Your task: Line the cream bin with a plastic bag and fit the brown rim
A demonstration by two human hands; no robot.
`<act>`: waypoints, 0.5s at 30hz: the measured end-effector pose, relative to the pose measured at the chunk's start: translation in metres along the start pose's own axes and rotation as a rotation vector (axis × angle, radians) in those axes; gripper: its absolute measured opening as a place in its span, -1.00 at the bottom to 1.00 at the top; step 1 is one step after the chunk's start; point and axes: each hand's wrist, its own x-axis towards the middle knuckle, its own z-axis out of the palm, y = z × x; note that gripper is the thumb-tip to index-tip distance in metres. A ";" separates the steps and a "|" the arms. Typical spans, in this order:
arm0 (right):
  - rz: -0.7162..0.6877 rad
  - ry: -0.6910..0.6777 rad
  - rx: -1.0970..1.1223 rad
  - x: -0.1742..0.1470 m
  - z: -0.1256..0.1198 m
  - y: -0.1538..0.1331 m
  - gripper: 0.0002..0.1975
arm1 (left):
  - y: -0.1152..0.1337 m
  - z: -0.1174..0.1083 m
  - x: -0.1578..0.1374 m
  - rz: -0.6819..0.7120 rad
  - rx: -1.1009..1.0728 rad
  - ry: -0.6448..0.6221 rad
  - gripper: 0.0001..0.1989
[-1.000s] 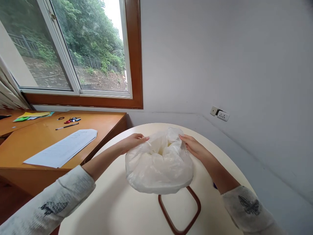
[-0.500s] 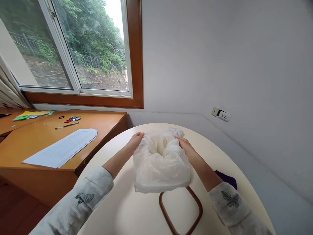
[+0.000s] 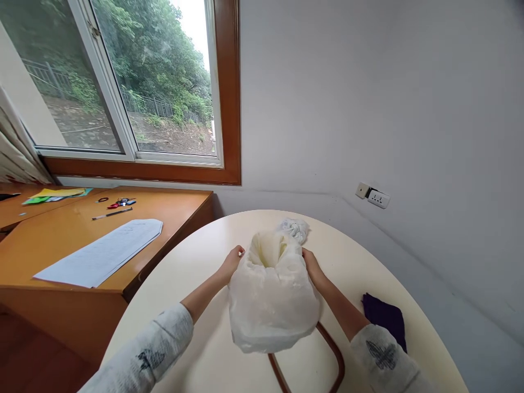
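A white translucent plastic bag [image 3: 273,305] stands over the middle of the round table, its mouth open and gathered at the top. Folds of pale lining show inside; whether something stiff is within is hidden. At the bag's upper left edge, my left hand [image 3: 232,263] is closed with fingertips pinching the plastic. My right hand [image 3: 314,267] grips the opposite upper edge, its fingers partly hidden behind the bag. Partly covered by the bag's lower right side, a brown rounded ring frame [image 3: 336,355] lies flat on the table.
Behind the bag on the cream round table [image 3: 196,245] sits a crumpled white plastic bundle [image 3: 295,229]. A dark purple cloth [image 3: 385,316] lies beside my right forearm. The wooden desk [image 3: 180,210] at left holds papers [image 3: 102,251], a pen [image 3: 112,213] and keys [image 3: 121,203].
The bag has come lower and nearer to me, and looks fuller and more upright. Both hands have moved down with its edges. The crumpled bundle behind shows more.
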 end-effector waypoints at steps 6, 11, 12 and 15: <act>-0.061 0.209 -0.112 -0.003 -0.022 -0.007 -0.64 | 0.018 -0.027 -0.014 0.105 0.047 0.105 -0.57; -0.229 0.165 0.022 -0.030 -0.032 -0.038 -0.53 | 0.047 -0.043 -0.053 0.394 0.044 -0.161 -0.39; -0.254 0.087 0.085 -0.036 -0.030 -0.042 -0.47 | 0.049 -0.042 -0.060 0.407 0.058 -0.247 -0.31; -0.283 -0.171 0.224 -0.049 -0.019 -0.045 -0.16 | 0.047 -0.033 -0.071 0.374 0.082 -0.385 -0.08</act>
